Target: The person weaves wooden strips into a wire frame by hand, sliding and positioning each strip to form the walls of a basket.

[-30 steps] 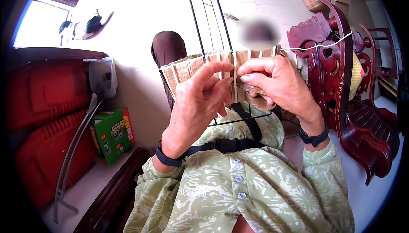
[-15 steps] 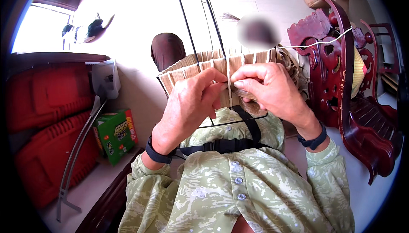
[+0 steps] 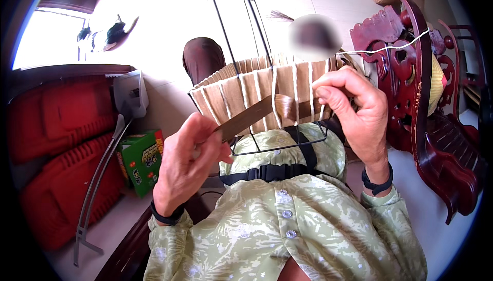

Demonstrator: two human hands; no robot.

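We saw bright light from the window [image 3: 49, 39] at upper left, glare bleaching the floor [image 3: 159, 24], black corners around a rounded view, and a blurred patch [image 3: 315, 37].

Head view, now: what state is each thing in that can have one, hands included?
Left hand: closed on brown strip
Right hand: thumb and forefinger close together; any grip unclear
Brown strip: straight, slanting across the brown panel
Brown panel: crossed by white cords
Belt buckle: fastened
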